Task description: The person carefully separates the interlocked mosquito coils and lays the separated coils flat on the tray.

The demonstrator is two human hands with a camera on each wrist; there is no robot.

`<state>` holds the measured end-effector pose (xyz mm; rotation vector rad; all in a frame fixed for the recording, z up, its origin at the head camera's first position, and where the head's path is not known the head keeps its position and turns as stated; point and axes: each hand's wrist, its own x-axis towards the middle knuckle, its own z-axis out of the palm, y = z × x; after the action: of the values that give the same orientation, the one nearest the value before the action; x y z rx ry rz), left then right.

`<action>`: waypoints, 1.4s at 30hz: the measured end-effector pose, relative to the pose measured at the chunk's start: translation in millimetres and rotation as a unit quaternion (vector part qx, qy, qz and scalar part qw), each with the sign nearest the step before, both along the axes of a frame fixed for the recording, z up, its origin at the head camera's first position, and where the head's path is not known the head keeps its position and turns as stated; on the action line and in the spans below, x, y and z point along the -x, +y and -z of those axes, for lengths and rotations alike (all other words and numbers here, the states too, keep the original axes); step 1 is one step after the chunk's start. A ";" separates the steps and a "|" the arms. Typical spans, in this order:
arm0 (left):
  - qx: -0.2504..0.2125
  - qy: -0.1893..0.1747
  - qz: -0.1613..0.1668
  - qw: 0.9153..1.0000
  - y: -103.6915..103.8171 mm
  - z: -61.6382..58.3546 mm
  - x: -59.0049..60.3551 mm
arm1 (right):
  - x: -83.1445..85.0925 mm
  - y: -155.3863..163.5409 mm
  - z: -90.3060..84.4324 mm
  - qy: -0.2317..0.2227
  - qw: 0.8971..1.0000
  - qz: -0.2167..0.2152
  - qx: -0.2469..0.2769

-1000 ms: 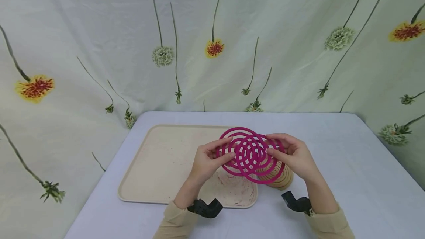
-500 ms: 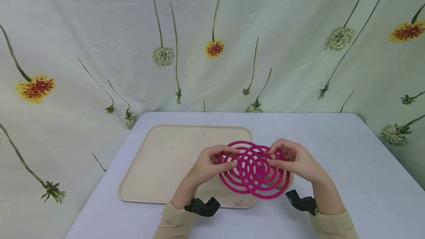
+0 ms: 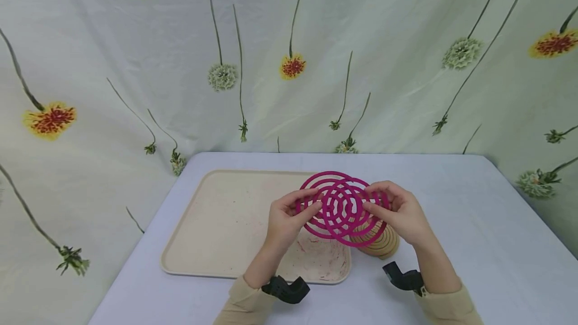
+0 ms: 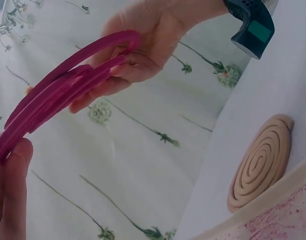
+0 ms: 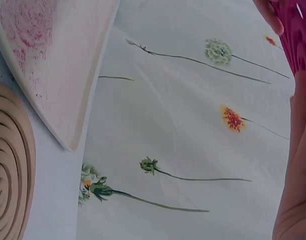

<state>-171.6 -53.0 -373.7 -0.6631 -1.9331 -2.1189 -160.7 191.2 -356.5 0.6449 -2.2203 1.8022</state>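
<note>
Held thing: two magenta spiral coils [image 3: 341, 208], flat and interlocked, overlapping off-centre, held up in the air above the worktop, over the right near corner of the tray.
Left grip: the left hand [image 3: 286, 217] pinches the left edge of the coils, thumb on the near face and fingers behind.
Right grip: the right hand [image 3: 399, 212] pinches the right edge the same way; the left wrist view shows its fingers [image 4: 124, 70] curled round the outer rings.
How it will handle: the rings look thin, light and rigid, most likely brittle, so twisting or forcing them apart could snap a ring. The outer rings, near the rim, seem the safest place to hold, with gentle, even pressure from both sides.
Below the hands: a tan spiral coil [image 3: 378, 242] lies flat on the worktop, just right of the tray and under the held pair.
Tray: a cream rectangular tray [image 3: 212, 224] with rounded corners sits left of centre; pink dust is scattered over its right near corner.
Worktop: a pale lilac-white cloth covers the worktop [image 3: 474, 245], smooth and flat.
Room: a pale green curtain [image 3: 135, 54] printed with long-stemmed yellow-red and white flowers hangs behind and around the worktop, creased in places.
Person: beige sleeves and a black wrist-worn camera mount [image 3: 285, 288] show at the near edge.
</note>
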 end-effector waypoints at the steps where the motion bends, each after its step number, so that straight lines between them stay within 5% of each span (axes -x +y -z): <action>1: -0.007 0.006 -0.004 1.000 1.5 0.7 0.1 | -0.3 -2.8 0.3 0.000 1.000 0.019 0.010; 5: -0.002 0.039 -0.003 0.999 2.6 1.7 0.2 | -0.5 -10.8 1.0 -0.020 0.995 0.084 0.045; 9: 0.026 0.060 0.018 0.998 -3.4 2.5 2.0 | -0.2 -10.9 1.3 -0.021 0.995 0.085 0.053; 14: 0.061 0.060 0.102 0.991 -15.0 -0.1 5.1 | -0.2 1.6 1.9 0.006 1.000 -0.012 -0.011; 19: 0.089 0.038 0.160 0.982 -19.4 -2.5 6.6 | 0.7 12.6 2.3 0.019 0.991 -0.116 -0.066; 22: 0.083 0.027 0.143 0.986 -17.4 -2.7 6.2 | 0.6 11.7 1.3 0.014 0.992 -0.107 -0.070; 33: -0.028 0.036 0.023 0.999 5.5 4.8 2.8 | 0.6 -9.6 3.1 0.026 0.997 0.063 0.033; 38: -0.013 0.047 0.015 0.999 5.0 5.0 3.2 | 0.3 -10.7 2.1 0.027 0.998 0.052 0.039; 42: 0.034 0.060 0.039 0.997 -2.4 4.7 3.6 | 0.2 -0.6 1.2 0.028 1.000 -0.001 -0.014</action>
<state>-175.2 -55.4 -378.4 -0.8705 -1.9530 -2.0138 -160.9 190.6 -357.7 0.6955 -2.2126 1.7362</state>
